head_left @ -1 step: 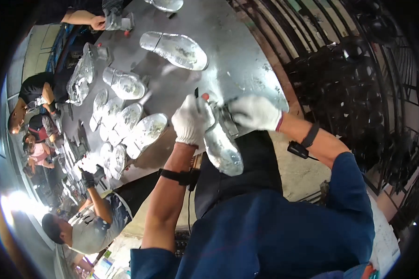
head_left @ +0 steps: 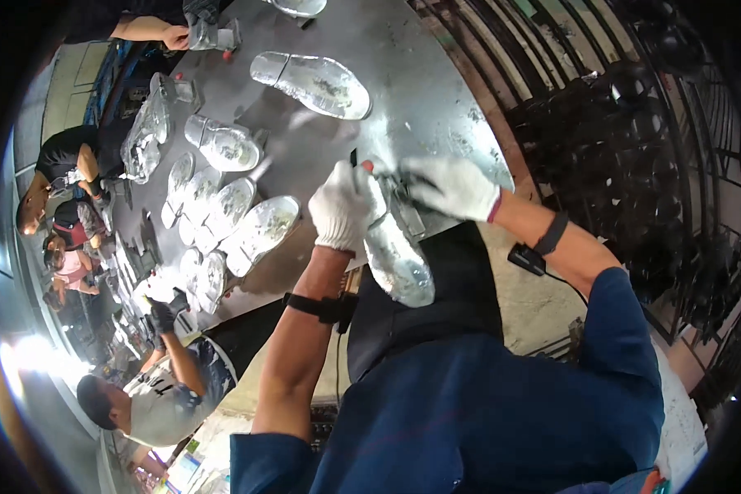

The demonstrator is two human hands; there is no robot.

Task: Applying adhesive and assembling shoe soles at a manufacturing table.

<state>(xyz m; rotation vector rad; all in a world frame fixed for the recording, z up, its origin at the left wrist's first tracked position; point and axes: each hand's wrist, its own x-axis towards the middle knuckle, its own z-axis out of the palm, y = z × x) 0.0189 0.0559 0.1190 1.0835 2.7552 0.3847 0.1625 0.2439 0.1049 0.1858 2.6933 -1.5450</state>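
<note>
Metal piece [head_left: 400, 265], silver and sole-shaped, sits centre frame, its rounded end jutting past the grey metal bench [head_left: 436, 115]. My white-gloved left hand [head_left: 337, 207] grips its upper end; my white-gloved right hand [head_left: 454, 191] blurs beside it, its grip I cannot tell. Little has shifted since a moment ago, so work apparently stays there.

The white-gloved right hand [head_left: 454, 189] shifted slightly farther from the near edge of the grey metal worktop [head_left: 436, 115]. A co-worker's dark-gloved hand [head_left: 164, 316] has moved.
</note>
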